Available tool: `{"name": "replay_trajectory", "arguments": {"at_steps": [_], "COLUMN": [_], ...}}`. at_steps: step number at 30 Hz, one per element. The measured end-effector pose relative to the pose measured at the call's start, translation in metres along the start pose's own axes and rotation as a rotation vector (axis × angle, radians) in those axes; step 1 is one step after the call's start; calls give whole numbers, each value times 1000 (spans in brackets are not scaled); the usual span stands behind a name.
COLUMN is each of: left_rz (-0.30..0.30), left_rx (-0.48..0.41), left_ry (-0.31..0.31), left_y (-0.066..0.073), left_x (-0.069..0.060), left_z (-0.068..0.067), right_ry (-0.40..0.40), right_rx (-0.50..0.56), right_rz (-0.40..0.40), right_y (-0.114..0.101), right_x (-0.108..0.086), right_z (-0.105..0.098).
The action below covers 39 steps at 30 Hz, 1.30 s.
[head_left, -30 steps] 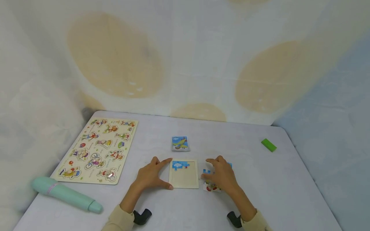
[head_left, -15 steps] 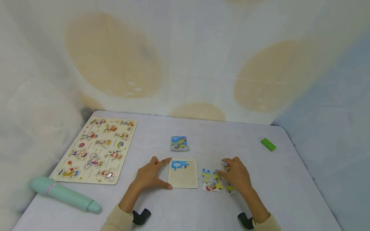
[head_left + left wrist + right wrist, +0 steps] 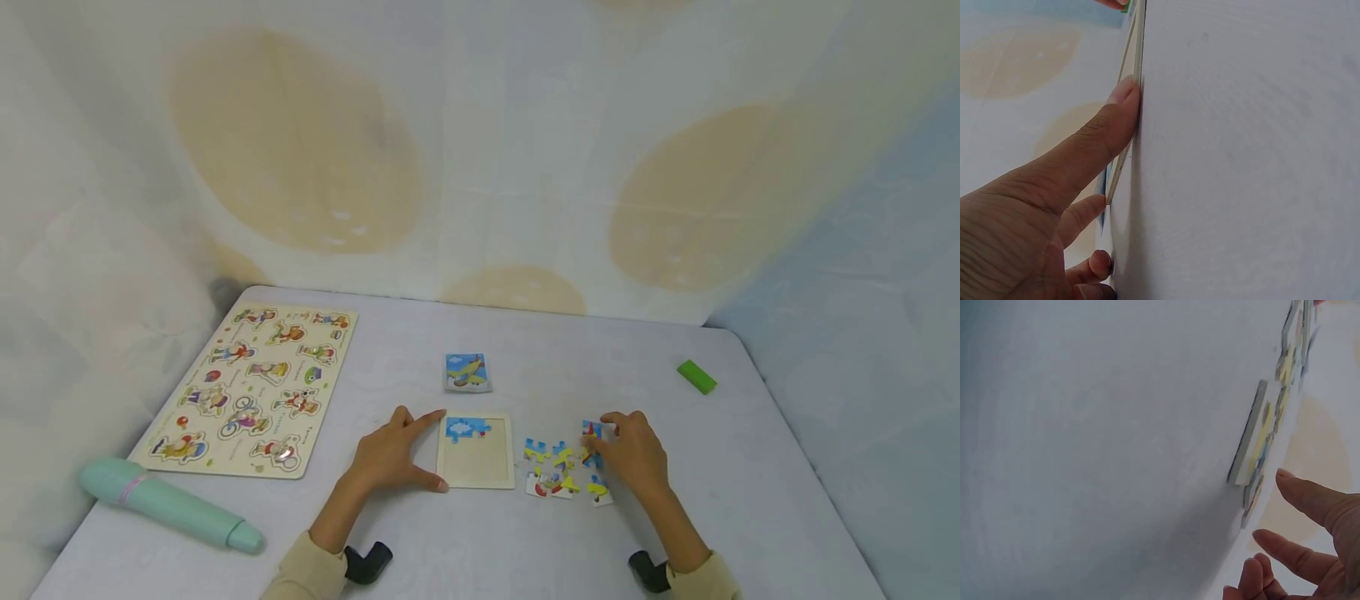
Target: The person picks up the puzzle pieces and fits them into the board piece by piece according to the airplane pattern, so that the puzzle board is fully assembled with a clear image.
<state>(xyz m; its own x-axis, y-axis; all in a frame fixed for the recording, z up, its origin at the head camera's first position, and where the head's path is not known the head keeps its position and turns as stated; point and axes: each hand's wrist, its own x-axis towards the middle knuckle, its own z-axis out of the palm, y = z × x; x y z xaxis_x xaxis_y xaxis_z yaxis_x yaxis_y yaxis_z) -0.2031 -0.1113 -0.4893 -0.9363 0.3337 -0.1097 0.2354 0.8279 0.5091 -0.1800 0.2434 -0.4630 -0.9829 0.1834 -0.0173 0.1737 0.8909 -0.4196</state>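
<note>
My left hand (image 3: 386,454) rests at the left side of a small square wooden puzzle frame (image 3: 512,458), thumb at the near corner and index finger at the far one. In the left wrist view, the straight thumb (image 3: 1094,140) touches the frame's edge. Joined blue sky pieces (image 3: 467,428) lie along the frame's far side. Right of it are loose jigsaw pieces (image 3: 558,483). My right hand (image 3: 633,454) is over the rightmost pieces (image 3: 592,428), thumb and index finger apart. Nothing shows between them in the right wrist view, where loose pieces (image 3: 1252,440) lie before the fingertips.
A small airplane picture (image 3: 467,373) lies beyond the frame. To the left are a large board with figure pieces (image 3: 251,392) and a mint-green pen-shaped object (image 3: 172,507). A green block (image 3: 697,377) sits at the far right. Black wrist mounts (image 3: 367,564) hang under the forearms.
My right hand has moved rightward across the loose pieces, uncovering more of them. My left hand has stayed at the frame.
</note>
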Motion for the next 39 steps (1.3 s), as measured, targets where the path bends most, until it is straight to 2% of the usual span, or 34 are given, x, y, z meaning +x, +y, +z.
{"name": "replay_trajectory", "arguments": {"at_steps": [9, 24, 39], "left_rz": [3, -3, 4], "left_rx": [8, -3, 2], "left_ry": [7, 8, 7], "left_y": [1, 0, 0], "left_x": [-2, -1, -1], "left_z": [-1, 1, 1], "right_ry": [6, 54, 69], "right_rx": [-24, -40, -26], "right_rz": [-2, -61, -43], "right_y": [2, 0, -4], "right_x": [3, 5, 5], "right_z": [4, 8, 6]}}
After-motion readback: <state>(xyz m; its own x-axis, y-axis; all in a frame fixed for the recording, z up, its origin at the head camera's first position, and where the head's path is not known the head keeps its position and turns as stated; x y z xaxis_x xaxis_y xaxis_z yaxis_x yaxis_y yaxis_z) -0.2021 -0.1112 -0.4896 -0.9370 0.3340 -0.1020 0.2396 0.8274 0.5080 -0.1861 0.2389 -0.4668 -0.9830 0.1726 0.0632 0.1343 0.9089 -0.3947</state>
